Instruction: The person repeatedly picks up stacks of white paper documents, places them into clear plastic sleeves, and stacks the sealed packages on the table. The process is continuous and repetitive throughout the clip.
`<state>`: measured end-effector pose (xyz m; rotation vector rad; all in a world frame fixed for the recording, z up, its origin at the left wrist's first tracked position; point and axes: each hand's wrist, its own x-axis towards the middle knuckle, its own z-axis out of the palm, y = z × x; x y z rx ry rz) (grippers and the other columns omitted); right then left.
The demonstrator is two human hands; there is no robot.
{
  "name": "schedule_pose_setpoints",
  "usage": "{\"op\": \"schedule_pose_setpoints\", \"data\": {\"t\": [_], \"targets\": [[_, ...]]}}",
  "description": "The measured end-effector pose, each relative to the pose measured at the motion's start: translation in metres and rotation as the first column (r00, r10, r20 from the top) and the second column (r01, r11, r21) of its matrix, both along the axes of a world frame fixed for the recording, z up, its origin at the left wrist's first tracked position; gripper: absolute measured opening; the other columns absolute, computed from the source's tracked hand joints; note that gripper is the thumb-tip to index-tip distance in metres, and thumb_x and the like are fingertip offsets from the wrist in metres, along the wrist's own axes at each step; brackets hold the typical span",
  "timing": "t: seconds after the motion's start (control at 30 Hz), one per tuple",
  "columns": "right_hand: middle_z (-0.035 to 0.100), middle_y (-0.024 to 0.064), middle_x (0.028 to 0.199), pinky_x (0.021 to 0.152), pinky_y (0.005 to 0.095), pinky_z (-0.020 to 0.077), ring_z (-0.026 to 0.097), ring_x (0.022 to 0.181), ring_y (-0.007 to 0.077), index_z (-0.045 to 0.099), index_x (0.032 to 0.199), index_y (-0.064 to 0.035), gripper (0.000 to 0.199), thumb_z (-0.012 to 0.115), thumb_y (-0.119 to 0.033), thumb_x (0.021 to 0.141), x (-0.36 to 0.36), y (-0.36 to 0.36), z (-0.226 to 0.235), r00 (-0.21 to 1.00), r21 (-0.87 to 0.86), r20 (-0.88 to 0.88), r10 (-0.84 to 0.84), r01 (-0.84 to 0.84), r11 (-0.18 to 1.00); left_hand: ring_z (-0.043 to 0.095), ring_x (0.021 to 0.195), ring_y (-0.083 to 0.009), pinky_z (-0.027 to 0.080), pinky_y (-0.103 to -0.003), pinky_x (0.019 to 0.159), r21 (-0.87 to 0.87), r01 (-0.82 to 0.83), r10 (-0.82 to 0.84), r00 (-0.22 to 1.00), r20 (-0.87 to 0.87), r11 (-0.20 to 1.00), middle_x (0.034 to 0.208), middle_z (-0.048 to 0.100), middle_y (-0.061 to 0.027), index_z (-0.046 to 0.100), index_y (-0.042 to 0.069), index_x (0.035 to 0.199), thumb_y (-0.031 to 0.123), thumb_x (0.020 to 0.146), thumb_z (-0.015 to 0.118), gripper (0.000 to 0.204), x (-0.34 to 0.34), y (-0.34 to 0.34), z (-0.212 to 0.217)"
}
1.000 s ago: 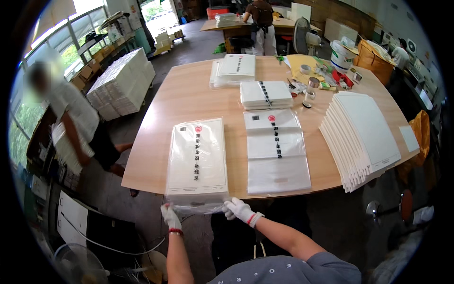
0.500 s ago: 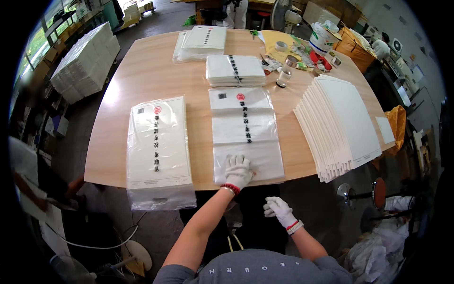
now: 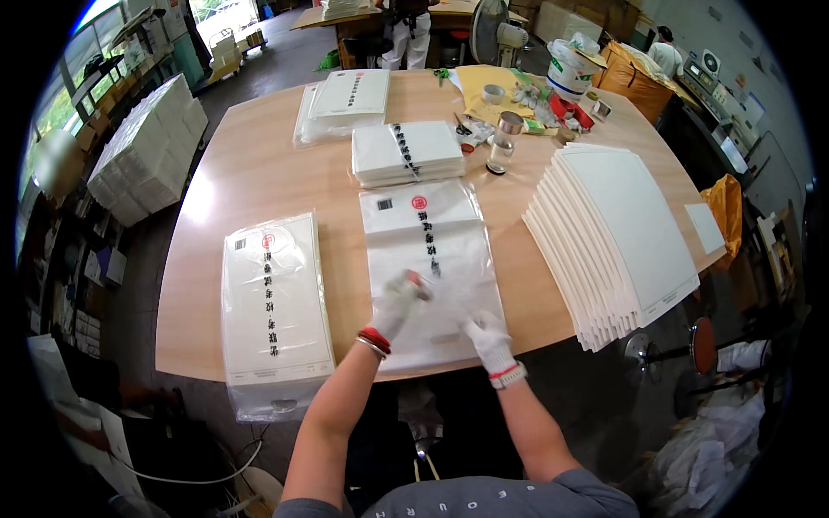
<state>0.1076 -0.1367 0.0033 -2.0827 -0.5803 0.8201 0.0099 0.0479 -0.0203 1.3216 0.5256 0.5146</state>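
Note:
A clear printed plastic bag [image 3: 466, 233] lies flat in front of me, its lower end toward the table's near edge. Over its lower left part is my left hand [image 3: 395, 306] in a white glove, its fingers smeared by motion. At the lower right of the same bag, my gloved right hand [image 3: 490, 339] reaches in and touches or nearly touches the plastic; its finger pose is too blurred to read. To the left rests a filled bag of cream paper [image 3: 298, 302], its loose plastic end overhanging the table edge. A fanned stack of white sheets [image 3: 635, 224] lies to the right.
Beyond the bag sits a pile of folded printed bags [image 3: 432, 147], with more packed paper [image 3: 354, 91] behind. A glass jar [image 3: 503, 142], scissors [image 3: 462, 126], a tape roll [image 3: 493, 93] and a white bucket [image 3: 570, 69] occupy the far right. A stool [image 3: 703, 344] stands off the table's right side.
My right hand has come up from below the table edge to the bag's lower right. My left hand has lifted and moved left and farther up the bag. The whole view has shifted slightly.

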Motion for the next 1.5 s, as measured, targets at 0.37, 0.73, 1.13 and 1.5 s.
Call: {"op": "schedule_pose_setpoints", "data": {"t": [0.37,0.73,1.13,1.5], "targets": [[0.056,0.0126,0.091,0.077,0.0415,0.0458,0.053,0.091,0.0352,0.054,0.098,0.0001,0.023,0.061,-0.003,0.076,-0.010,0.047,-0.023,0.451,-0.045,0.859,0.242,-0.404,0.914,0.052,0.068,-0.0063,0.042,-0.019,0.057,0.025,0.216,-0.214,0.976,-0.051,0.976,0.092,0.065,-0.0107,0.040,-0.002,0.122,0.001,0.087,0.050,0.037,0.023,-0.035,0.118],[0.064,0.0117,0.090,0.076,0.0340,0.0497,0.062,0.082,0.0254,0.063,0.094,-0.0015,0.015,0.064,-0.003,0.079,0.015,-0.135,0.123,0.675,0.348,0.730,0.106,-0.500,0.793,0.058,0.085,-0.0316,0.048,-0.038,0.071,0.907,0.061,0.228,0.959,-0.170,0.417,0.090,0.060,-0.0144,0.046,-0.002,0.118,0.011,0.074,0.068,0.052,-0.045,-0.070,0.120],[0.066,0.0136,0.087,0.068,0.0354,0.0505,0.063,0.077,0.0325,0.058,0.107,-0.0032,0.033,0.063,-0.025,0.082,0.159,-0.232,0.187,0.355,-0.029,0.928,0.110,-0.228,0.973,0.061,0.088,-0.0234,0.049,-0.033,0.076,0.749,0.246,-0.243,0.963,-0.117,0.615,0.093,0.063,-0.0103,0.057,0.003,0.107,0.004,0.077,0.066,0.031,-0.054,-0.157,0.141],[0.062,0.0109,0.093,0.075,0.0340,0.0514,0.062,0.081,0.0234,0.057,0.093,-0.0018,0.025,0.052,-0.026,0.089,0.023,-0.220,0.214,0.448,0.104,0.887,0.107,-0.421,0.901,0.060,0.087,-0.0219,0.052,-0.035,0.067,-0.280,0.577,-0.599,0.800,0.006,0.767,0.103,0.057,-0.0113,0.039,0.008,0.127,0.018,0.080,0.054,0.050,-0.021,-0.197,0.130]]}}
